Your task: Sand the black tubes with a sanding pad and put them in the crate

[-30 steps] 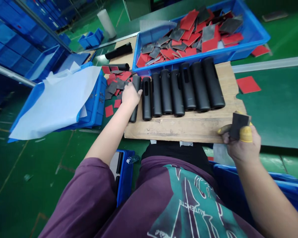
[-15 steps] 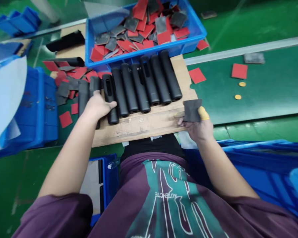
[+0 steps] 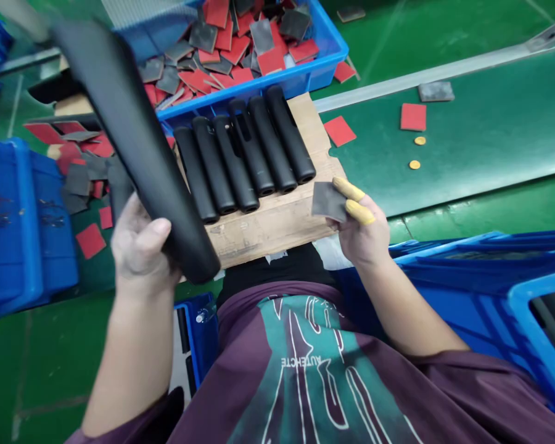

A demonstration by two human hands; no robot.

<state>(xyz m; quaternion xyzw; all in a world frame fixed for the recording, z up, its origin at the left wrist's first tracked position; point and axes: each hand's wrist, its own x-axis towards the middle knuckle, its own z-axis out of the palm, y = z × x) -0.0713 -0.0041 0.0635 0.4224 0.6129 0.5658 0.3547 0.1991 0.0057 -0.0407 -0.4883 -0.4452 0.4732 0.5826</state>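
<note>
A long black tube-shaped part (image 3: 139, 142) is raised, tilted, over the left of the board, and my left hand (image 3: 143, 240) is wrapped round it. Its smooth side faces me. In my right hand (image 3: 361, 228), which has yellow covers on two fingers, a square grey sanding pad (image 3: 329, 200) is pinched over the board's right end. Between the hands several similar black tubes (image 3: 224, 166) lie side by side on the cardboard-coloured board (image 3: 277, 219); some show a long slot in the upper part.
A blue bin (image 3: 326, 61) full of red and grey pads stands behind the tubes. Loose pads (image 3: 90, 240) lie at left. On the green bench (image 3: 481, 148) at right are a red pad (image 3: 413, 117) and two yellow finger covers (image 3: 415, 164). Blue crates (image 3: 50, 234) flank me.
My left hand has lifted a black tube off the board, up towards the camera. My right hand still holds the grey pad, now turned a little. The view has shifted slightly.
</note>
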